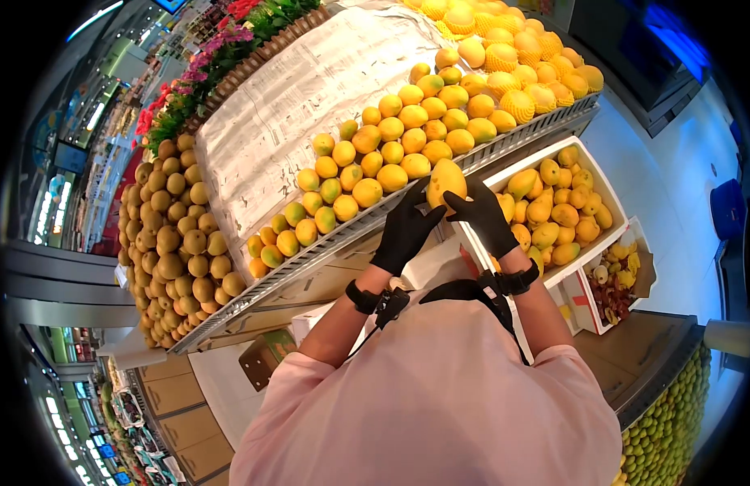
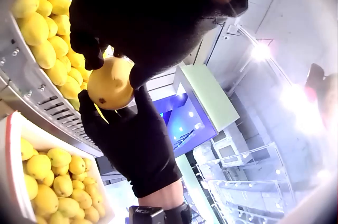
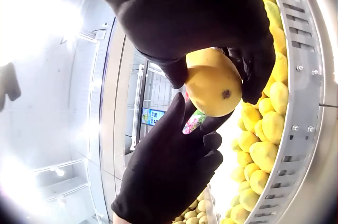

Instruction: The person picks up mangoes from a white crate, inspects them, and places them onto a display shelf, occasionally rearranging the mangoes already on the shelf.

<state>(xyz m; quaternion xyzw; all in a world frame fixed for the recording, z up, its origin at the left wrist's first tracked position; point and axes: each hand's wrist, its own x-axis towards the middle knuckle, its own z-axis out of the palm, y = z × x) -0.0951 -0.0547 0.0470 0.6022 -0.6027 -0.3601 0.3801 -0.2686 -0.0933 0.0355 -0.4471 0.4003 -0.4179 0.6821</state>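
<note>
Yellow mango (image 3: 213, 78), apparently 1 dark spot (image 3: 226, 94)

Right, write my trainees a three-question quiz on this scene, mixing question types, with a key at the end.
1. Multiple choice: what does the right hand hold?
A) a flower
B) a yellow mango
C) a brown fruit

2. True or false: the left hand is bare.

3. Fill in the blank: the box heaped with loose fruit is coloured ____.

Key:
1. B
2. False; it wears a black glove.
3. white
</note>
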